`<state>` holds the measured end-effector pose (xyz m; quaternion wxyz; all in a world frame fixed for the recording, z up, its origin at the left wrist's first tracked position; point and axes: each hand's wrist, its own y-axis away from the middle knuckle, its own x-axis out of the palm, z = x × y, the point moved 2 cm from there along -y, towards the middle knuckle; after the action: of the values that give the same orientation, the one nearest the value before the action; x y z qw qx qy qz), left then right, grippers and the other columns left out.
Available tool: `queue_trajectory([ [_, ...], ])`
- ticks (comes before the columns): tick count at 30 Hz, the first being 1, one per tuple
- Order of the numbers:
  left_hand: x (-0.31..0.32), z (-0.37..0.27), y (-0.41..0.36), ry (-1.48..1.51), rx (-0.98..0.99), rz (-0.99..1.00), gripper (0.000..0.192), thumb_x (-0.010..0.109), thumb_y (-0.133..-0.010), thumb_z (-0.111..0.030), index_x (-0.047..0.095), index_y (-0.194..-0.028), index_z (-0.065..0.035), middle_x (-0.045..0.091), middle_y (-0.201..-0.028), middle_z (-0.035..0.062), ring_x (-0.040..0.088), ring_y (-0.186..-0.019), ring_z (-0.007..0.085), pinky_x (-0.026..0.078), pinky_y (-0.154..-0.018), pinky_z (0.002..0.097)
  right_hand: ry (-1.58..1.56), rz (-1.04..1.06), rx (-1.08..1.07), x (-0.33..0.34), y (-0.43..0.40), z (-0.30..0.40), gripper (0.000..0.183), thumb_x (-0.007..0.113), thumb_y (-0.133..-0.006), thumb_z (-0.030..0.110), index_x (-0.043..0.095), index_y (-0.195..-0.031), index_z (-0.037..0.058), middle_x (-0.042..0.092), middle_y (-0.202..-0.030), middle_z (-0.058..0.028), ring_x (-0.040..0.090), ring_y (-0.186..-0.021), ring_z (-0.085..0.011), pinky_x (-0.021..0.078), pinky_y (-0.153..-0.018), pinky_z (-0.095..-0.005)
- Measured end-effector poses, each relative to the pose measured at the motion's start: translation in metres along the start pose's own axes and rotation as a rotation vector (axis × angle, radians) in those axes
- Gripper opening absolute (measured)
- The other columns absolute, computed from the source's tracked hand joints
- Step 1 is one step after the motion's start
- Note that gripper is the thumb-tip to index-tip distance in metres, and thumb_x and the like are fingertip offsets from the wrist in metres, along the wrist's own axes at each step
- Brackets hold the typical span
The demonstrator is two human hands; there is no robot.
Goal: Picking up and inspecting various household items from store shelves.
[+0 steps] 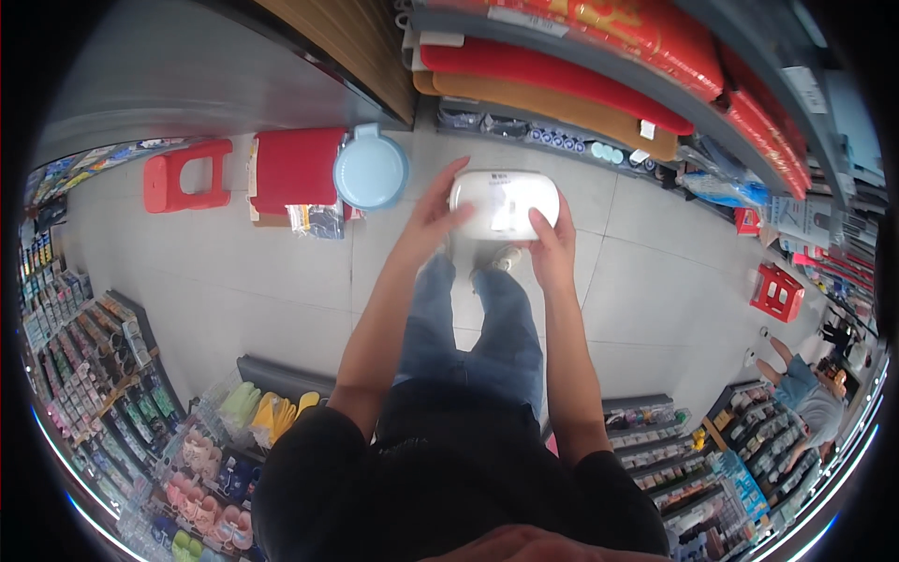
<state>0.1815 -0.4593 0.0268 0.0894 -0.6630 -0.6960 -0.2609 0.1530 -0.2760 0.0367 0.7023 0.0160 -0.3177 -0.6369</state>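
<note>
Between my two hands is a white rounded box-like container (474, 186) with a glossy surface and a label bearing writing. My left hand (434, 214) grips its left end, the thumb blurred over the front. On the opposite end, my right hand (557, 235) has its thumb pressed on the near face and its fingers wrapped behind. Both hands hold it out above the grey tiled floor, over my shoes. What the container has inside cannot be seen.
On the floor to the left stand a red plastic stool (158, 183), a stack of red mats (298, 165) and a light blue round basin (371, 172). Shelves with folded mats (548, 81) rise ahead. Another person (808, 404) stands far right, near another red stool (777, 293).
</note>
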Motion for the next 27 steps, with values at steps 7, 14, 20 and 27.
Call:
queue_trajectory([
  [7, 0.041, -0.073, 0.044, -0.141, 0.072, 0.098, 0.083, 0.07, -0.069, 0.004, 0.028, -0.14, -0.0056, 0.041, -0.133, 0.0084, 0.041, -0.123, 0.02, 0.039, -0.099, 0.0329, -0.08, -0.009, 0.054, 0.04, 0.073, 0.074, 0.044, 0.05, -0.091, 0.021, 0.036, -0.128, 0.0004, 0.052, -0.115, -0.0154, 0.061, -0.098, -0.0277, 0.0594, -0.069, -0.0394],
  [14, 0.073, -0.15, 0.063, -0.017, -0.016, 0.219, 0.093, 0.077, -0.059, 0.001, 0.029, -0.139, -0.0025, 0.044, -0.131, 0.01, 0.04, -0.123, 0.0205, 0.036, -0.1, 0.0337, -0.06, 0.105, -0.083, 0.076, 0.113, 0.135, 0.05, 0.049, -0.091, 0.025, 0.034, -0.132, 0.0002, 0.05, -0.121, -0.0132, 0.059, -0.103, -0.0223, 0.0577, -0.071, -0.0372],
  [20, 0.098, -0.207, 0.065, -0.081, 0.166, 0.338, 0.103, 0.083, -0.054, -0.001, 0.026, -0.141, -0.0036, 0.041, -0.134, 0.0091, 0.037, -0.125, 0.0196, 0.027, -0.105, 0.0339, -0.065, 0.153, -0.316, 0.097, 0.131, 0.173, 0.055, 0.051, -0.09, 0.023, 0.032, -0.136, 0.0002, 0.048, -0.125, -0.0114, 0.049, -0.114, -0.0176, 0.0438, -0.091, -0.0283],
  [27, 0.112, -0.23, 0.073, -0.098, 0.279, 0.407, 0.104, 0.082, -0.055, 0.003, 0.024, -0.142, -0.0031, 0.036, -0.138, 0.0098, 0.033, -0.128, 0.0205, 0.026, -0.106, 0.0342, 0.03, 0.21, -0.509, 0.104, 0.147, 0.197, 0.064, 0.056, -0.085, 0.02, 0.028, -0.138, -0.0016, 0.044, -0.13, -0.0124, 0.041, -0.121, -0.0188, 0.0314, -0.1, -0.03],
])
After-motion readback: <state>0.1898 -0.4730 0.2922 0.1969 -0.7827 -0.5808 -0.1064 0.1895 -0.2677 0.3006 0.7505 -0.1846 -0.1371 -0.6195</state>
